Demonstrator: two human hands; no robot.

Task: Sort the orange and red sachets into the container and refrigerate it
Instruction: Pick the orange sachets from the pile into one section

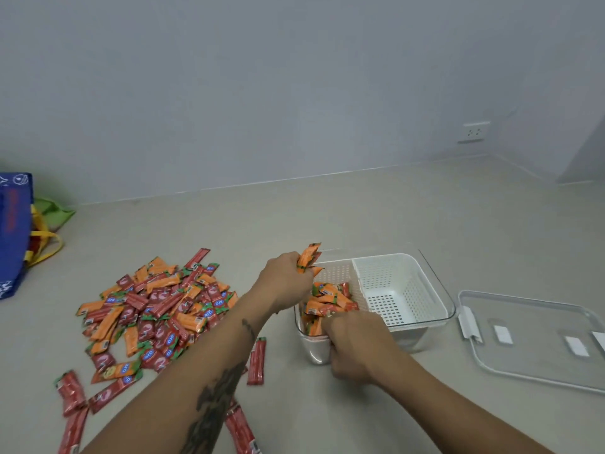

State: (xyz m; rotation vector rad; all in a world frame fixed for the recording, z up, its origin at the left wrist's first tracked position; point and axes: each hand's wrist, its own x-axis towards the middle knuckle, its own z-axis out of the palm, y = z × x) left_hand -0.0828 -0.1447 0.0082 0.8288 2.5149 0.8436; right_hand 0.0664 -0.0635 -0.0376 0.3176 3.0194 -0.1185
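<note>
A small bunch of orange sachets (308, 256) stands nearly upright, long axes pointing to about one o'clock, pinched in the curled fingers of the left hand (288, 279). It hangs just above the far-left edge of the container (435, 303), over the left compartment, where orange sachets already lie heaped; the right compartment, at three o'clock from the bunch, is a bare white slotted basket. The drop therefore looks short: down and slightly toward five o'clock, and the left hand is plainly the nearer one. The right hand (355, 344) sits at the container's near-left corner, fingers curled at the rim; whether it grips the wall or sachets cannot be told. The mixed pile (157, 306) of red and orange sachets lies at nine o'clock from the container, the clear lid (537, 342) at three.
</note>
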